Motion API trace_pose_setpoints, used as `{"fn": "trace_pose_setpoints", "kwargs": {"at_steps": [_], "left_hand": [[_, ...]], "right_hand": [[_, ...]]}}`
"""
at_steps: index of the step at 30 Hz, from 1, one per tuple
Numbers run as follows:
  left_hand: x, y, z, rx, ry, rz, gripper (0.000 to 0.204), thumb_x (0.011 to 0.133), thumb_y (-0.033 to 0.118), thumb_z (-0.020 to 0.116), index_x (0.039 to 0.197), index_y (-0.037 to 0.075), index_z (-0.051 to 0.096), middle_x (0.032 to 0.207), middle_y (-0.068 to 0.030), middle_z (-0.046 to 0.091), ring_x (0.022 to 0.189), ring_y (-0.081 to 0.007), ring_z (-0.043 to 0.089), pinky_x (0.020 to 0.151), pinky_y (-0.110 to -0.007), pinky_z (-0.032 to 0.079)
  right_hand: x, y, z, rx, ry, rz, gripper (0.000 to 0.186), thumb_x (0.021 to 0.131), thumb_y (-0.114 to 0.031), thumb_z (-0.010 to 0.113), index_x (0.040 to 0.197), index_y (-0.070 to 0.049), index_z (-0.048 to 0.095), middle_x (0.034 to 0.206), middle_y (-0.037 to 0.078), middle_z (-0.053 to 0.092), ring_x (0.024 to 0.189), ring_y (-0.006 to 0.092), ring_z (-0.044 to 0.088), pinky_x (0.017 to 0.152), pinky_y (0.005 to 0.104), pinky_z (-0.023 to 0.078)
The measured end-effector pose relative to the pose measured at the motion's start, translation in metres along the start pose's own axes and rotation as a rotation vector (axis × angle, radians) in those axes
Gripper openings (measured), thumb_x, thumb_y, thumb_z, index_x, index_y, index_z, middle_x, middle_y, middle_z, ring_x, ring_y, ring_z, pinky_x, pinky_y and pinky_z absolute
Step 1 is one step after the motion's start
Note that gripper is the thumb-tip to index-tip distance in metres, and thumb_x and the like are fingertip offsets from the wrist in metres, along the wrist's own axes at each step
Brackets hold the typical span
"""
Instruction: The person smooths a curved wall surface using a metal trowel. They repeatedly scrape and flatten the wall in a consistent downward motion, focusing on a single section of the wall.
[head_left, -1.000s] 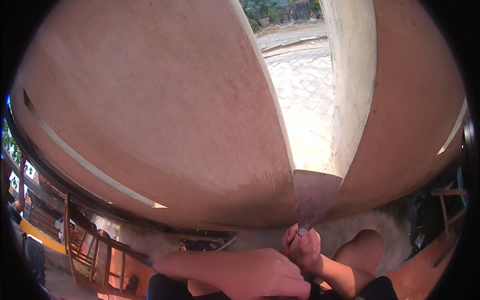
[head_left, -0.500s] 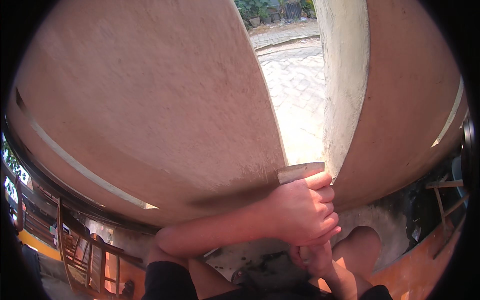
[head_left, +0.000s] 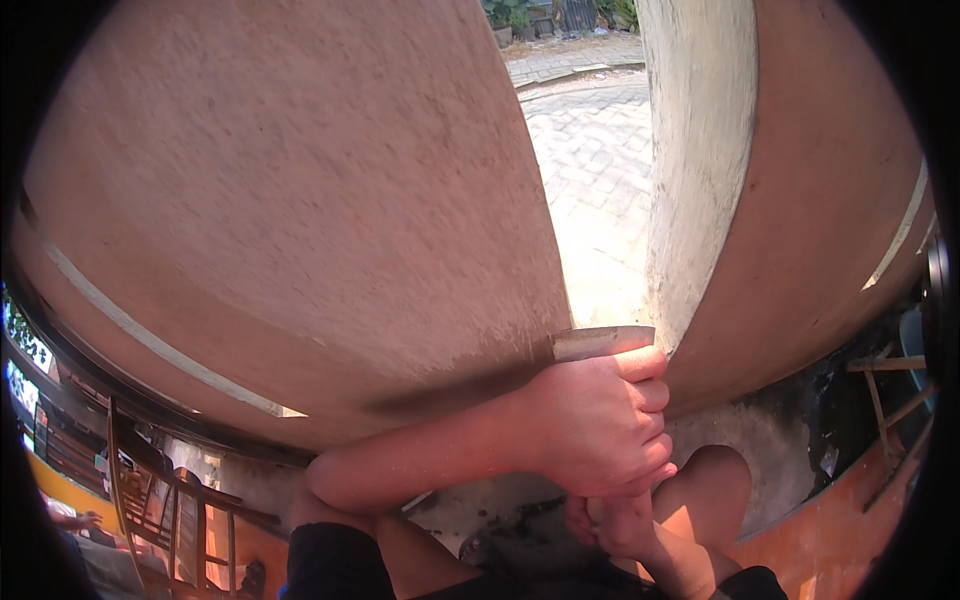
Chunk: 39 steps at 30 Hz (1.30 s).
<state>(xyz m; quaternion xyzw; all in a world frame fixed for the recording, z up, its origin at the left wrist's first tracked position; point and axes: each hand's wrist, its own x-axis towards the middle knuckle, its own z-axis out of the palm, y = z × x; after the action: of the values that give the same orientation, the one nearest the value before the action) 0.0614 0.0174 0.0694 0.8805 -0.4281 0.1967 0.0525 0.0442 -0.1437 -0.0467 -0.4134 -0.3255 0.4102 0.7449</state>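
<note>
My left hand (head_left: 598, 420) is closed over the blade of a wide scraper (head_left: 600, 338), whose metal edge shows above my knuckles. Below it my right hand (head_left: 618, 525) grips the scraper's handle, which is largely hidden. The blade lies against the lower end of a large pinkish-beige panel (head_left: 300, 200), where it meets a narrow gap beside a pale, rough-edged upright (head_left: 700, 170). Much of the blade is covered by my left hand.
Another beige panel (head_left: 820, 190) stands to the right. Sunlit paving (head_left: 585, 150) shows through the gap. Wooden chairs (head_left: 180, 515) are at lower left, near another person's hand (head_left: 88, 520). A wooden frame (head_left: 890, 400) stands at lower right, above an orange floor (head_left: 800, 550).
Since a second ago my left hand has risen from low in the view onto the scraper blade, covering most of it. Over the last half second both hands have barely moved.
</note>
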Motion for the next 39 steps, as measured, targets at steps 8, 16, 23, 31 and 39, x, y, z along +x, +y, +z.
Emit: {"fn": "trace_pose_setpoints", "kwargs": {"at_steps": [8, 16, 23, 31, 39], "left_hand": [[0.013, -0.005, -0.031, 0.099, 0.006, -0.031, 0.043, 0.081, 0.041, 0.062, 0.053, 0.012, 0.048, 0.054, 0.0011, 0.046, 0.068, -0.021, 0.048, 0.075, -0.036, 0.043], [-0.006, 0.003, 0.0, -0.016, -0.07, -0.08, 0.042, 0.084, 0.037, 0.059, 0.052, 0.01, 0.052, 0.052, -0.0026, 0.053, 0.065, -0.0211, 0.053, 0.079, -0.036, 0.042], [0.005, 0.011, -0.014, 0.08, -0.059, -0.146, 0.042, 0.084, 0.032, 0.062, 0.051, 0.012, 0.048, 0.049, -0.0008, 0.05, 0.058, -0.0186, 0.05, 0.073, -0.03, 0.043], [0.0, 0.003, -0.009, 0.146, 0.15, -0.12, 0.042, 0.081, 0.027, 0.065, 0.049, 0.013, 0.042, 0.048, 0.0017, 0.042, 0.054, -0.0176, 0.046, 0.07, -0.03, 0.043], [-0.001, -0.001, -0.006, 0.108, 0.163, -0.063, 0.04, 0.077, 0.025, 0.067, 0.05, 0.013, 0.04, 0.048, 0.0009, 0.044, 0.055, -0.0182, 0.046, 0.07, -0.031, 0.044]], "right_hand": [[0.016, -0.015, -0.01, -0.203, -0.02, 0.027, 0.027, 0.094, -0.014, 0.038, 0.082, -0.003, 0.059, 0.06, 0.003, 0.052, 0.05, 0.0136, 0.049, 0.041, 0.0277, 0.034], [0.013, 0.024, 0.003, -0.43, 0.07, -0.202, 0.032, 0.097, -0.023, 0.029, 0.095, 0.002, 0.049, 0.06, 0.008, 0.054, 0.053, 0.015, 0.05, 0.05, 0.0253, 0.038], [0.01, 0.027, -0.008, -0.335, -0.046, -0.143, 0.044, 0.1, -0.032, 0.028, 0.1, 0.005, 0.051, 0.059, 0.007, 0.052, 0.049, 0.0153, 0.046, 0.045, 0.0267, 0.036], [0.026, 0.009, -0.004, -0.222, -0.059, -0.151, 0.048, 0.101, -0.037, 0.027, 0.101, 0.004, 0.052, 0.06, 0.007, 0.051, 0.049, 0.0147, 0.047, 0.044, 0.0257, 0.036], [0.023, 0.005, -0.002, -0.263, 0.038, -0.016, 0.043, 0.099, -0.034, 0.031, 0.085, -0.001, 0.054, 0.06, 0.006, 0.049, 0.051, 0.0139, 0.047, 0.043, 0.0264, 0.036]]}}
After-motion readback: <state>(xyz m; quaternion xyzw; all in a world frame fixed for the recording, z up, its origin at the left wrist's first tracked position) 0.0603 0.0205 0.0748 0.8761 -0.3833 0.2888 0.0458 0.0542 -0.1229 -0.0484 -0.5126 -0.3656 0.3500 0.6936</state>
